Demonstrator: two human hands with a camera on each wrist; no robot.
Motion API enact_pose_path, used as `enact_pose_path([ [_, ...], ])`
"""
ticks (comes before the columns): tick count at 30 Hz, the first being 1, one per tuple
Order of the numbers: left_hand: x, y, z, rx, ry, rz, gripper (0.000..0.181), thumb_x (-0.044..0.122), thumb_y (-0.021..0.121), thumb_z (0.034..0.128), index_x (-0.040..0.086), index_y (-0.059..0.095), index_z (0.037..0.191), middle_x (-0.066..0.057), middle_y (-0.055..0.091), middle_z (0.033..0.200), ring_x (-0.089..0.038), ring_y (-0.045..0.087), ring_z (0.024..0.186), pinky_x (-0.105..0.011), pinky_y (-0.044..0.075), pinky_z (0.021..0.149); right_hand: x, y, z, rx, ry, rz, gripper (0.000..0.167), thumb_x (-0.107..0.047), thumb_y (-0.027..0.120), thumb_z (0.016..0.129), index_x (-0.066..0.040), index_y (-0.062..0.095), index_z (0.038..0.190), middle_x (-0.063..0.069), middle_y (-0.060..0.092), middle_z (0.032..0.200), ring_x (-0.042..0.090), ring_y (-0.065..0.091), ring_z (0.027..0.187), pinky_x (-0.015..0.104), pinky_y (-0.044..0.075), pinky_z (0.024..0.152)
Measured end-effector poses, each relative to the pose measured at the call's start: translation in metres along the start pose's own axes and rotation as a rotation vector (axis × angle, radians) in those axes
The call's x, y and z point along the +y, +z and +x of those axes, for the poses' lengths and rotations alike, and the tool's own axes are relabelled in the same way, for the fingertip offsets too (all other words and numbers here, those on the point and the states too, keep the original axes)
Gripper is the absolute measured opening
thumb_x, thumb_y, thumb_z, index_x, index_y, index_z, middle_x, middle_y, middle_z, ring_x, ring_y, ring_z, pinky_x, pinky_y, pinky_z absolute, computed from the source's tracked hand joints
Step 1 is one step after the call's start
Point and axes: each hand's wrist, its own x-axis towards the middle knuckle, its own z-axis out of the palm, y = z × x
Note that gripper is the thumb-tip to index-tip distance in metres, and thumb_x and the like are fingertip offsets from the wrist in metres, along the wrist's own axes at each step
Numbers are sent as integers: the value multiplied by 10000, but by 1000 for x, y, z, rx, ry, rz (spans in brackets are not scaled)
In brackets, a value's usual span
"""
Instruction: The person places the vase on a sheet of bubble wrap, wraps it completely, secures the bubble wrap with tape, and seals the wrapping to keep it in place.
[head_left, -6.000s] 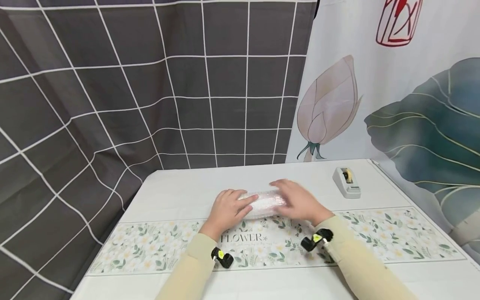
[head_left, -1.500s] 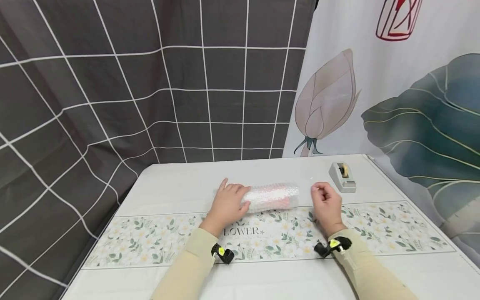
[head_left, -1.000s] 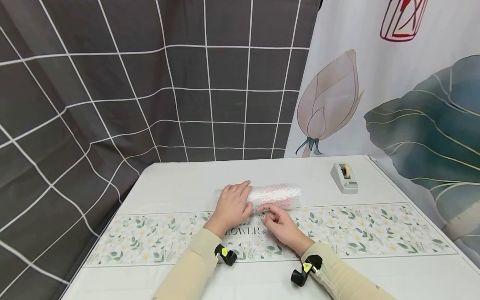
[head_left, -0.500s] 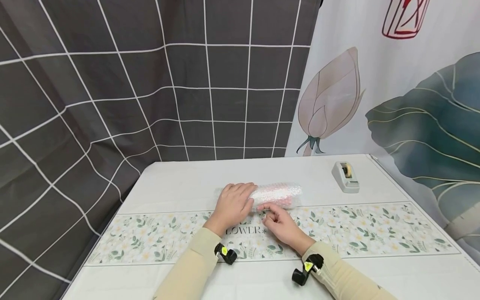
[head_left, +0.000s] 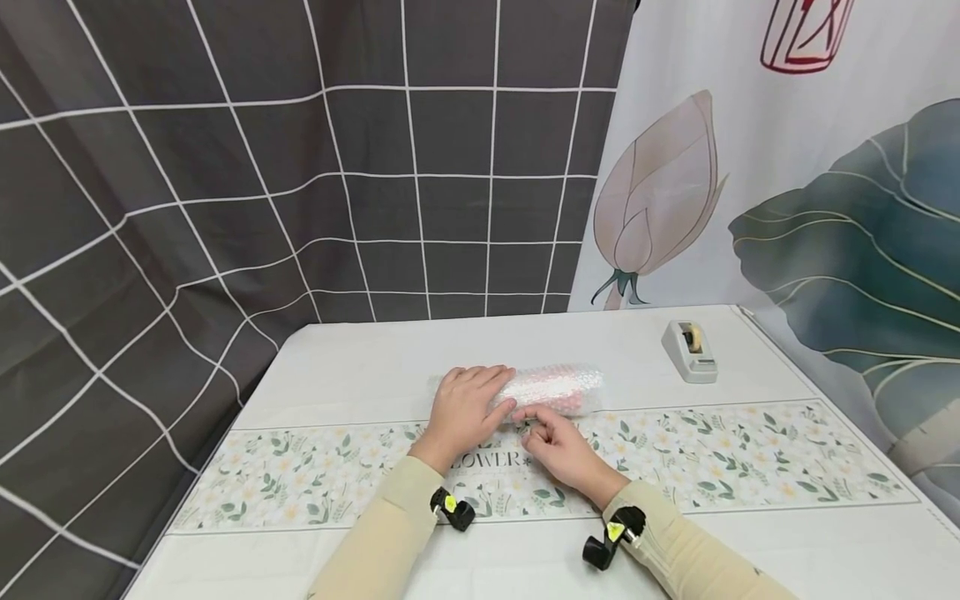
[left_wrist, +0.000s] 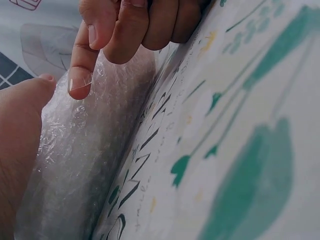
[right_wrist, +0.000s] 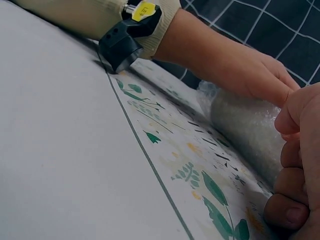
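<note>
A roll of bubble wrap (head_left: 555,387) with something pinkish inside lies across the table. My left hand (head_left: 467,412) holds its left part, fingers over the top and thumb on the near side. My right hand (head_left: 564,450) is at the near side of the roll, close to the left thumb. Its index finger points at the wrap while the other fingers are curled. In the left wrist view a small clear strip, seemingly tape (left_wrist: 80,82), shows on that right index fingertip against the bubble wrap (left_wrist: 95,135). The left hand covers the roll's left end.
A grey tape dispenser (head_left: 692,354) stands at the back right of the table. The white tablecloth (head_left: 375,367) has a flowered band (head_left: 300,479) with lettering. Behind hang a dark grid curtain (head_left: 450,208) and a white curtain with plant prints (head_left: 652,200).
My right hand has come from beside the tape dispenser, where it was pinched together, left to the near side of the roll. In the last second both hands hardly move; the left fingers settle slightly.
</note>
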Motion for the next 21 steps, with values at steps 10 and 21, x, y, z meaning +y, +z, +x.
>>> enact_pose_path([
  [10,0,1,0,-31,-14,28,542,558,424,1030,266,545,1470,79,575,1445,-147,566,1273,-426,398,1095,5,-1,1,-8,-8,4,321,45,577,951,-24,591,1264,-56,435,590,23,391,464,193,375,490],
  [21,-2,2,0,2,12,39,696,707,470,947,251,552,1466,62,592,1427,-155,578,1257,-426,409,1077,3,-2,1,-12,15,-46,397,-6,577,971,-23,551,1367,-73,415,585,19,378,458,205,381,510],
])
